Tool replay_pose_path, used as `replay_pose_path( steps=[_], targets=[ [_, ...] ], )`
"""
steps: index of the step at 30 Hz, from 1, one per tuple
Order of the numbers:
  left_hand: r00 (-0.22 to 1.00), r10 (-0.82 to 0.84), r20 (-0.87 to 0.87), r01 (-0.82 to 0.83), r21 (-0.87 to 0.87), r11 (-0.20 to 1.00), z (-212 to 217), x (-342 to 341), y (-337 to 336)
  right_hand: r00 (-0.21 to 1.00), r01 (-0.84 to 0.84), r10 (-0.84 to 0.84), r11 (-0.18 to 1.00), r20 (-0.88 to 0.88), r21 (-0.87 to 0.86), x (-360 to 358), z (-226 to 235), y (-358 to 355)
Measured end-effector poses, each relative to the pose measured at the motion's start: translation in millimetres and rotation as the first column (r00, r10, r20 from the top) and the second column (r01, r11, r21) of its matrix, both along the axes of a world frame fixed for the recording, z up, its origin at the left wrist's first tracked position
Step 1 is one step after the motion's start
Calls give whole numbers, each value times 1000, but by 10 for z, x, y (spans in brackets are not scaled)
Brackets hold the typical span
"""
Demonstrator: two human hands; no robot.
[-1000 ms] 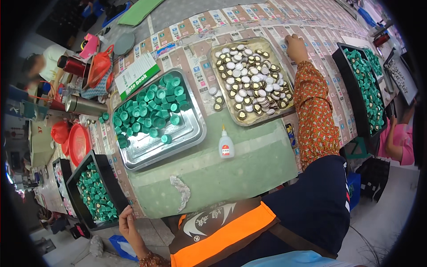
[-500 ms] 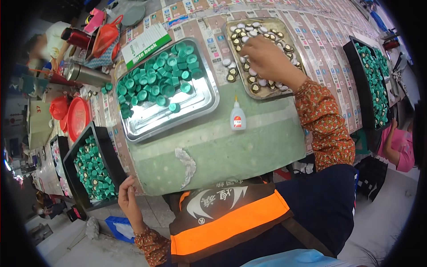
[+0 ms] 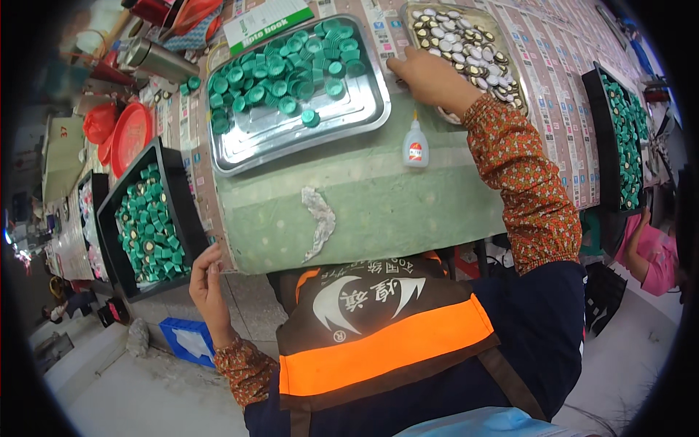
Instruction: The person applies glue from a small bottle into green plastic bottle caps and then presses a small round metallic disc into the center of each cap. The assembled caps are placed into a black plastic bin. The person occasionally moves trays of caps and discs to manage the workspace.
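My right hand rests between two metal trays, fingers curled, its fingertips at the right rim of the tray of green caps. Whether it holds anything is hidden. The other tray, at the hand's right, is full of silver and gold cap liners. A small white glue bottle with a red label stands just below the hand on the green mat. My left hand grips the near left corner of the table, by a black bin of green caps. A crumpled grey scrap lies on the mat.
A second black bin of green caps stands at the right edge. Red plates, a steel flask and a green-white booklet sit at the far left. Another person's pink sleeve shows at right. A blue crate is on the floor.
My right hand has come back from the far side of the liner tray to the gap between the two trays. The view has dipped toward the table's near edge; my left hand stays at the corner.
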State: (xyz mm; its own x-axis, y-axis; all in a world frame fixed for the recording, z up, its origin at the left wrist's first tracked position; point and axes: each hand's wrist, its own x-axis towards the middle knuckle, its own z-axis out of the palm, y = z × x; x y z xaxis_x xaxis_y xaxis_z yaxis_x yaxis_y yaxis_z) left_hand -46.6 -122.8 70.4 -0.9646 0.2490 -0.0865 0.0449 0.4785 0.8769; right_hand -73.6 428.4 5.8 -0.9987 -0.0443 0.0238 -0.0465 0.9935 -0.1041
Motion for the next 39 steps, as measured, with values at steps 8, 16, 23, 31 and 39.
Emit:
replay_pose_path(
  steps=[8,16,23,31,39],
  targets=[
    [1000,-9,12,9,66,998,19,12,15,992,21,26,929,121,-369,-87,135,210],
    [999,-26,36,23,101,995,-88,45,-30,978,127,80,511,194,-850,741,591,-710],
    [994,-109,30,106,95,990,-71,-14,-10,982,-17,-86,846,-168,-533,525,348,-510],
    [996,-83,31,79,120,990,-25,85,25,988,98,-65,963,137,-250,-332,-130,48],
    [996,-19,85,9,118,993,-48,199,-35,992,101,-73,952,107,-288,-467,-171,87]
  ],
)
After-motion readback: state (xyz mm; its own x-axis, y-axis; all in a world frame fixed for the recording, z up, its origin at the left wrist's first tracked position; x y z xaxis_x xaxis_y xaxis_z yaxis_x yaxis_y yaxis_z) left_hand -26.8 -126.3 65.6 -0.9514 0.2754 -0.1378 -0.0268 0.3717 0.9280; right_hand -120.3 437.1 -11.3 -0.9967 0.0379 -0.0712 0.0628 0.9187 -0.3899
